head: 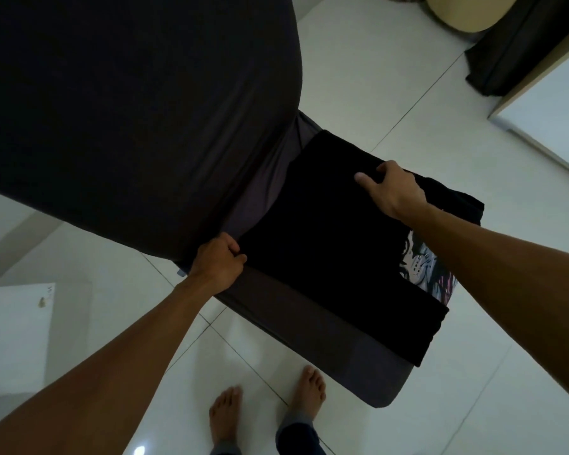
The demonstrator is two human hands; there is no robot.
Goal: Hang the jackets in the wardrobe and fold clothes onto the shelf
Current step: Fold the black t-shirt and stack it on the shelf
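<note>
A black T-shirt lies partly folded on the lower dark grey mattress. A pale printed graphic shows at its right side, under a folded flap. My left hand pinches the shirt's near left corner with curled fingers. My right hand grips the shirt's far edge, thumb on top and fingers tucked under the cloth. Part of the shirt hangs past the mattress on the right.
A large bed in a dark grey sheet fills the upper left. White tiled floor surrounds it. My bare feet stand below the mattress. A white cabinet is at left, another white cabinet and dark cloth at upper right.
</note>
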